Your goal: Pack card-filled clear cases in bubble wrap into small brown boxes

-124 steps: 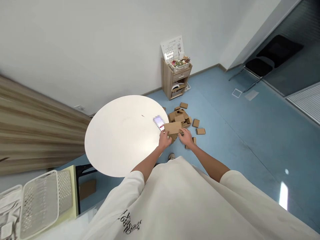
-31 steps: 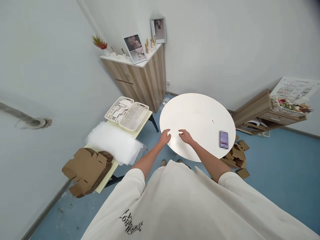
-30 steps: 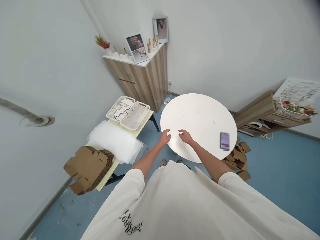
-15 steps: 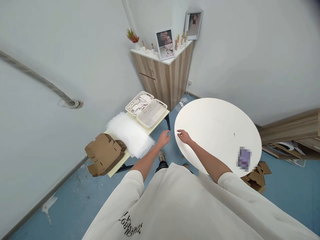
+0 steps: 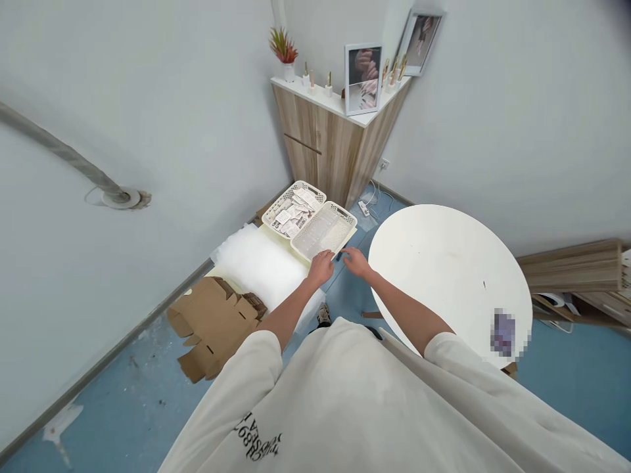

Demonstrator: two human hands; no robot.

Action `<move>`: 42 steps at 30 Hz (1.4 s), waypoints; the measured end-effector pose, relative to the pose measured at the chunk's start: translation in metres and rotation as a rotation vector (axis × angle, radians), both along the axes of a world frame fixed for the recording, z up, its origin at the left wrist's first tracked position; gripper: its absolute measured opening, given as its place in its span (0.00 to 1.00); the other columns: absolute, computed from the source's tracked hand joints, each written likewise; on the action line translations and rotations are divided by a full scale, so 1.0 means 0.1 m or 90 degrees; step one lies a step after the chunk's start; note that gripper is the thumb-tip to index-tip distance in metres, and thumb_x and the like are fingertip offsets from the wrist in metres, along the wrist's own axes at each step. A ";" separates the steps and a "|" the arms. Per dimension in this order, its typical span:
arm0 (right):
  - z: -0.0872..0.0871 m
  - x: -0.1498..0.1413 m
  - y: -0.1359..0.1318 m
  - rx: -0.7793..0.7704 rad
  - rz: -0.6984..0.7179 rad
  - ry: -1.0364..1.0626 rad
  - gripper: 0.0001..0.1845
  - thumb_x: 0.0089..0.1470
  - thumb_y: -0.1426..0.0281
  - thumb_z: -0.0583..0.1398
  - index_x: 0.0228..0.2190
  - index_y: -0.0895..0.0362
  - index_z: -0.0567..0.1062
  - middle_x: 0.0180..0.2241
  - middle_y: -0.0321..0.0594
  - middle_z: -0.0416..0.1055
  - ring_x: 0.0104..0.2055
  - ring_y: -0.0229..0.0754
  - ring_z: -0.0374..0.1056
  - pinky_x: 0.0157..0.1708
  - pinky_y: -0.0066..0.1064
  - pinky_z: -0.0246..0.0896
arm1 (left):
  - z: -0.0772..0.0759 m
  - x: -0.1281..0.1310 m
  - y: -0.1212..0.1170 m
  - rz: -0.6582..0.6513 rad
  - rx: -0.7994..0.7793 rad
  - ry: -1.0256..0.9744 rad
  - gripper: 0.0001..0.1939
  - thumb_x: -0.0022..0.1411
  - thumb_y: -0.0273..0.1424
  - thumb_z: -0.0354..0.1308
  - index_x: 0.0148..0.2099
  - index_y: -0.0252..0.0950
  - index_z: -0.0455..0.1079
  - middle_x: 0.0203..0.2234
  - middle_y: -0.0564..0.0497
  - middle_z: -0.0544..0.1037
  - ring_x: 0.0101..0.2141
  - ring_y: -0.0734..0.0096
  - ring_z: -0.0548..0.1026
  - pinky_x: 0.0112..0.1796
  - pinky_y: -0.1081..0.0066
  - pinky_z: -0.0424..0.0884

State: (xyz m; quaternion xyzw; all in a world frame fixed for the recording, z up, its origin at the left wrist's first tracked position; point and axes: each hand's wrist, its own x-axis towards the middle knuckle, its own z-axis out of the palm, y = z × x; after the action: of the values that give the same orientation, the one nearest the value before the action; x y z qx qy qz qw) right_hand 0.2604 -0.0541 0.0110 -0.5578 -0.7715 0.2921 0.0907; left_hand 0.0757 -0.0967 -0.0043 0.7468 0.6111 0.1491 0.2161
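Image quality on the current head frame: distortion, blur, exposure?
Head view: wide-angle stretch, cabinet sides converge downward; head view: white sheets nearly washed out, little detail; head view: pixelated patch over an item on the round table, unreadable; head view: top-right corner darkened; head view: left hand and right hand reasonably sharp.

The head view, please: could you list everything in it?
Narrow table: one, pale yellow, left
Round table: one, white, right
Baskets: two, white, narrow table
Packets: several, white, left basket
Sheets: stack, white, narrow table
Flattened cardboard: stack, brown, narrow table
Blurred item: one, purple, round table
Cabinet: one, brown, corner
Frames: two, pale, cabinet
Plant: one, green-red, cabinet
Bottles: several, white-gold, cabinet
Power strip: one, white, floor
Pipe: one, grey, left wall
Shelf unit: one, brown, right edge
Shoe: one, beige, floor
Shirt: one, off-white, bottom
Left hand: one, basket edge
Right hand: one, beside left
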 end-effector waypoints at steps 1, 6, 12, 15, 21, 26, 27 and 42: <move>0.01 -0.09 0.05 0.009 0.010 -0.028 0.21 0.62 0.72 0.55 0.55 0.54 0.74 0.56 0.44 0.72 0.58 0.48 0.66 0.58 0.39 0.59 | -0.01 -0.05 0.00 -0.007 0.004 0.026 0.25 0.65 0.23 0.48 0.62 0.37 0.67 0.63 0.42 0.68 0.62 0.56 0.65 0.60 0.56 0.63; -0.02 -0.46 0.25 0.024 0.063 -0.136 0.21 0.63 0.72 0.52 0.54 0.52 0.75 0.57 0.44 0.72 0.60 0.52 0.62 0.58 0.46 0.51 | -0.07 -0.20 -0.05 -0.042 -0.020 0.120 0.25 0.65 0.24 0.49 0.64 0.32 0.64 0.65 0.37 0.65 0.62 0.51 0.64 0.57 0.54 0.63; -0.12 -0.68 0.45 0.003 0.083 -0.208 0.20 0.62 0.74 0.51 0.50 0.52 0.77 0.48 0.48 0.78 0.55 0.51 0.66 0.59 0.47 0.42 | -0.11 -0.22 -0.04 -0.043 -0.042 0.078 0.27 0.68 0.25 0.46 0.67 0.35 0.61 0.67 0.39 0.62 0.64 0.50 0.62 0.59 0.51 0.56; -0.16 -0.73 0.53 -0.002 0.071 -0.223 0.18 0.62 0.73 0.52 0.48 0.53 0.78 0.42 0.49 0.79 0.51 0.52 0.68 0.58 0.46 0.42 | -0.11 -0.25 -0.03 -0.032 -0.077 0.023 0.27 0.68 0.27 0.46 0.68 0.37 0.60 0.69 0.40 0.58 0.64 0.46 0.61 0.59 0.47 0.54; -0.19 -0.76 0.61 0.005 0.082 -0.248 0.18 0.60 0.74 0.54 0.50 0.55 0.76 0.39 0.51 0.79 0.50 0.53 0.70 0.57 0.45 0.42 | -0.10 -0.30 -0.05 -0.023 -0.100 -0.036 0.29 0.68 0.30 0.48 0.70 0.41 0.57 0.71 0.44 0.55 0.64 0.43 0.60 0.59 0.45 0.52; -0.20 -0.78 0.64 -0.013 0.133 -0.260 0.22 0.57 0.73 0.58 0.53 0.56 0.74 0.40 0.52 0.79 0.50 0.55 0.70 0.57 0.44 0.42 | -0.08 -0.31 -0.05 -0.027 -0.085 -0.020 0.29 0.68 0.30 0.47 0.70 0.39 0.56 0.71 0.43 0.54 0.62 0.43 0.61 0.58 0.47 0.54; -0.20 -0.79 0.64 -0.012 0.144 -0.264 0.23 0.57 0.73 0.58 0.54 0.56 0.73 0.40 0.53 0.79 0.50 0.55 0.70 0.56 0.44 0.43 | -0.08 -0.31 -0.05 -0.027 -0.085 -0.011 0.29 0.68 0.30 0.47 0.70 0.39 0.57 0.71 0.43 0.54 0.62 0.43 0.62 0.58 0.47 0.54; -0.18 -0.79 0.59 0.027 0.101 -0.255 0.23 0.54 0.79 0.56 0.52 0.59 0.68 0.37 0.56 0.78 0.50 0.58 0.68 0.55 0.44 0.45 | -0.03 -0.34 0.01 -0.026 -0.106 0.033 0.24 0.69 0.31 0.48 0.66 0.39 0.60 0.69 0.43 0.58 0.62 0.46 0.62 0.58 0.49 0.56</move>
State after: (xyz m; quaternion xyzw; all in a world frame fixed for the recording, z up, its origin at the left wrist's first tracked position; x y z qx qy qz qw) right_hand 0.1810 0.0046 -0.0075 -0.5402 -0.8216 0.1653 -0.0761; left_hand 0.0412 -0.0952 -0.0075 0.7420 0.6114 0.0742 0.2648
